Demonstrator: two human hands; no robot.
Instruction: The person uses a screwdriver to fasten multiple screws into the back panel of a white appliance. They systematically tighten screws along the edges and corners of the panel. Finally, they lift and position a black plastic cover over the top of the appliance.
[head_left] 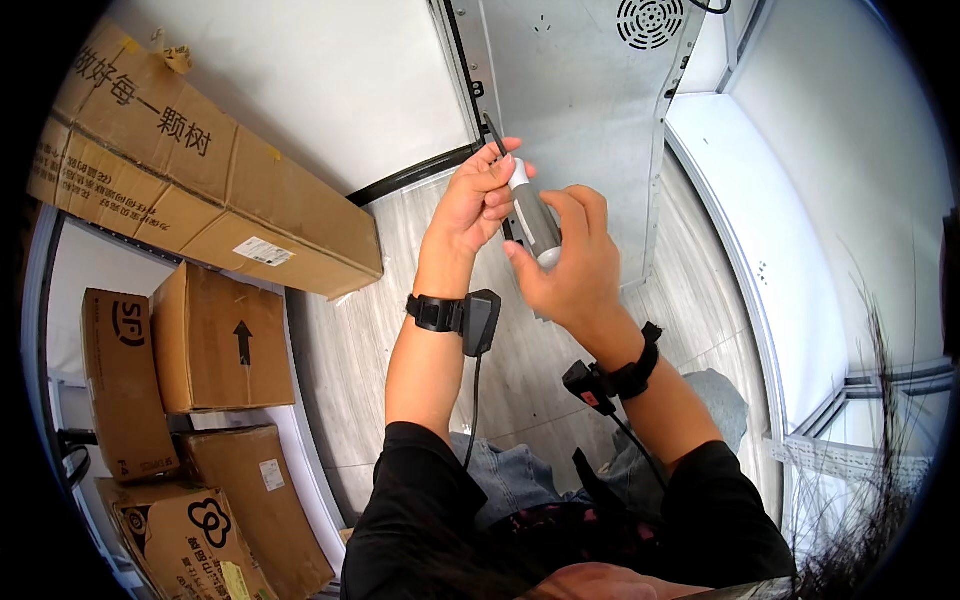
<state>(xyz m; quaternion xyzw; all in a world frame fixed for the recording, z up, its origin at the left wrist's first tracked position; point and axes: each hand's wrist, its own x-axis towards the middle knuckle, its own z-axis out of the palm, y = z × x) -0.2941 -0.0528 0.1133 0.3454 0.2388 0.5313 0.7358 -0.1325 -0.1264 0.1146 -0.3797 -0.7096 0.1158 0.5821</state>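
A grey cordless screwdriver (536, 215) with white ends is held at a tilt in front of a metal cabinet panel (575, 90). Its long dark bit points up and left, to the screw holes along the panel's left edge; I cannot tell if the tip touches. My left hand (477, 200) pinches the front of the tool around the white collar and the bit. At the rear end, my right hand (573, 265) curls thumb and fingers around the grey body. Each wrist carries a black strap with a small cabled device.
A long cardboard carton (215, 160) leans at the left. Below it, several smaller cardboard boxes (225, 345) are stacked on a white shelf. To the right runs a white frame (750, 230). Grey wood-look flooring (345, 340) lies underneath. A round vent (650, 20) marks the panel's top.
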